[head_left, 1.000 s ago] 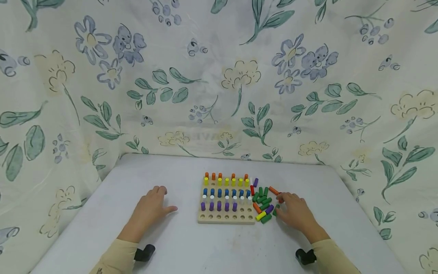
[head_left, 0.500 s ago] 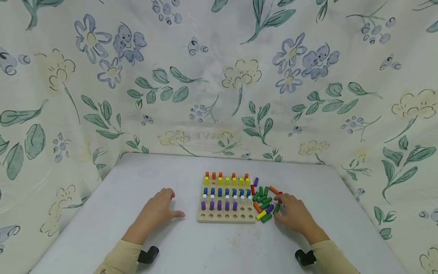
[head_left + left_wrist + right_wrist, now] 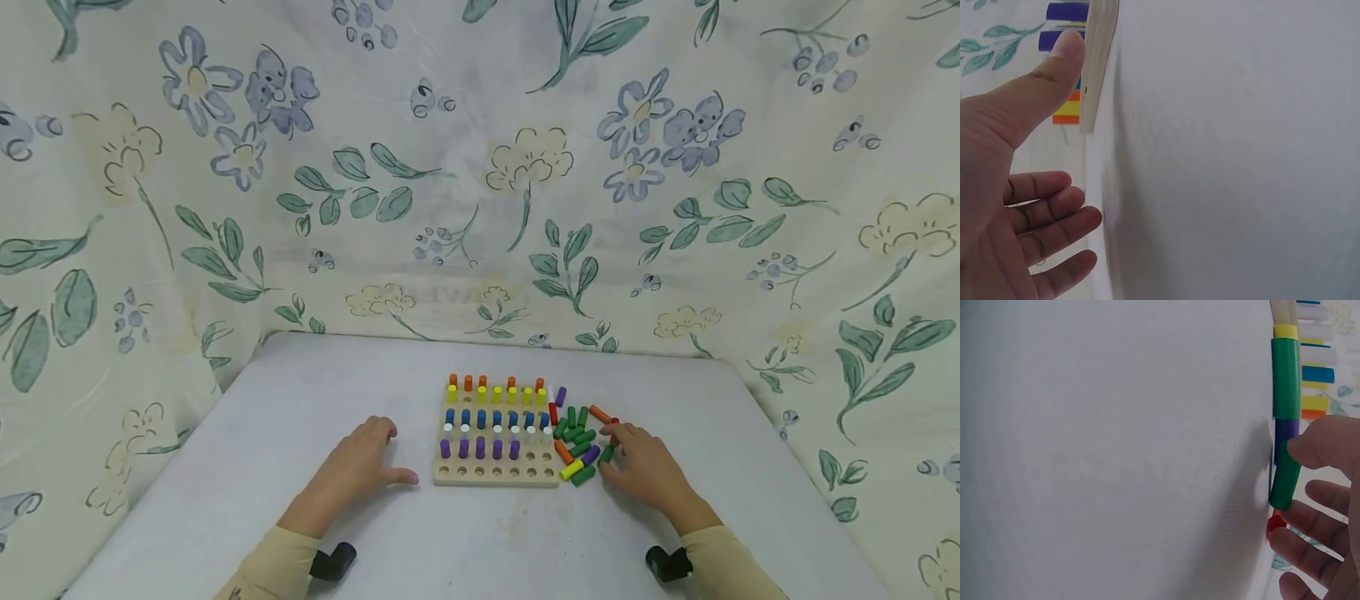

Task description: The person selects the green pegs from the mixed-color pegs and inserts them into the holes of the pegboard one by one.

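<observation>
A wooden pegboard [image 3: 495, 482] stands on the table with rows of orange, yellow, blue, white and purple pegs. Its front row of holes has no pegs. To the left of it, my left hand [image 3: 352, 467] holds nothing, thumb spread from the fingers; in the left wrist view the thumb [image 3: 1041, 87] overlaps the board's edge. On the other side, beside a heap of loose pegs, my right hand [image 3: 645, 468] has its thumb and a finger at the two ends of a green peg [image 3: 1285, 478]. A red peg [image 3: 1276, 525] lies by its other fingertips.
Loose green pegs [image 3: 573, 435], with an orange peg [image 3: 563, 452], a yellow peg [image 3: 572, 470] and purple ones among them, lie against the board's right side. Black wrist devices [image 3: 333, 562] show below both hands. A flowered cloth [image 3: 480, 208] hangs behind the white table [image 3: 480, 550].
My left hand has moved right and slightly nearer, towards the board. My right hand stays almost in place at the green peg, which has shifted slightly. The pegs in the board are unchanged.
</observation>
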`<state>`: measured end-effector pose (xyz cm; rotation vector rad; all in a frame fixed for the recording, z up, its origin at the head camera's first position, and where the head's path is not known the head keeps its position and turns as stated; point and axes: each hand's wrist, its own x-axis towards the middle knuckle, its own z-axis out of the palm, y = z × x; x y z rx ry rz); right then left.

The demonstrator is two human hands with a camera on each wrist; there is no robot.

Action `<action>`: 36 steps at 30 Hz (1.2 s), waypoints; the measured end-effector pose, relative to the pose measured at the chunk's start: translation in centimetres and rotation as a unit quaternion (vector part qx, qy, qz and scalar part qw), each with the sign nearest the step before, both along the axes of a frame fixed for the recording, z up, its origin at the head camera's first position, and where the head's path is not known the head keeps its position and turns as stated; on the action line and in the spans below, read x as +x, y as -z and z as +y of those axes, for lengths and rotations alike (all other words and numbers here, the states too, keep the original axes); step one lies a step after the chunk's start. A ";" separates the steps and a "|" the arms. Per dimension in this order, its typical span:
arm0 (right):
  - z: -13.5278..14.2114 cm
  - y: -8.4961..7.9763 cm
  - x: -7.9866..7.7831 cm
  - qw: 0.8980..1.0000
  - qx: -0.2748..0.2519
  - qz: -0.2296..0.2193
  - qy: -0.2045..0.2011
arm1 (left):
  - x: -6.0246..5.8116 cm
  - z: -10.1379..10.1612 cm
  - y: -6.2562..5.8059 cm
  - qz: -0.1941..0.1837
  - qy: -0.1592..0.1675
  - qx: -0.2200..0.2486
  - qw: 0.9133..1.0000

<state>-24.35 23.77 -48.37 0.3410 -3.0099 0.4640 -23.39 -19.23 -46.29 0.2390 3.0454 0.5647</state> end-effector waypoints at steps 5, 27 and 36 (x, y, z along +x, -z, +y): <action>-0.1 -0.2 0.1 1.000 -0.008 -0.007 0.008 | 0.1 0.4 0.0 -0.001 0.006 0.003 1.000; 0.3 -0.1 0.3 0.996 -0.080 -0.022 0.024 | -0.2 2.0 0.5 -0.005 0.051 -0.018 0.999; 0.4 -0.4 0.5 0.994 -0.101 -0.018 0.034 | -0.4 2.3 0.6 0.009 0.057 -0.019 0.998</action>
